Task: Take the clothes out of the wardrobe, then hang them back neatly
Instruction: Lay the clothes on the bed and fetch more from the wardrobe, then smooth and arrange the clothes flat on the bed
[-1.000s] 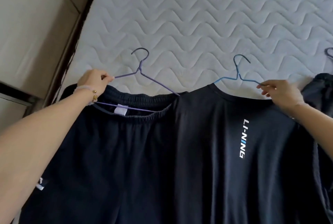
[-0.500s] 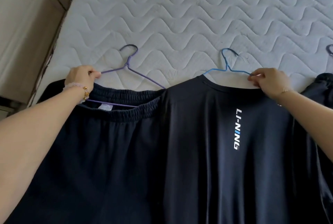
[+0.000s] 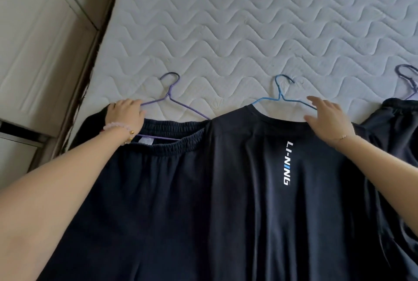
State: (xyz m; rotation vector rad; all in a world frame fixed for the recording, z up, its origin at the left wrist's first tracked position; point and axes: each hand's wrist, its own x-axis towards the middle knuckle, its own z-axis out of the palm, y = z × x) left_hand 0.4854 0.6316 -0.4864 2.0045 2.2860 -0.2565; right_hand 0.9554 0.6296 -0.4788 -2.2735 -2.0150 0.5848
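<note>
Dark navy trousers with an elastic waistband lie on the mattress, threaded on a purple wire hanger. My left hand grips that hanger's left end at the waistband. Beside and partly over the trousers lies a dark T-shirt with a white LI-NING print, on a blue wire hanger. My right hand rests on the T-shirt's right shoulder with fingers spread and straight, fingertips at the blue hanger's right arm.
A third dark garment on another purple hanger lies at the right edge. The quilted mattress stretches away beyond the hooks. Left of the bed runs a dark frame edge and pale panels.
My right hand has let go its pinch on the blue hanger and spread its fingers. The left hand keeps its hold. The view shifted slightly.
</note>
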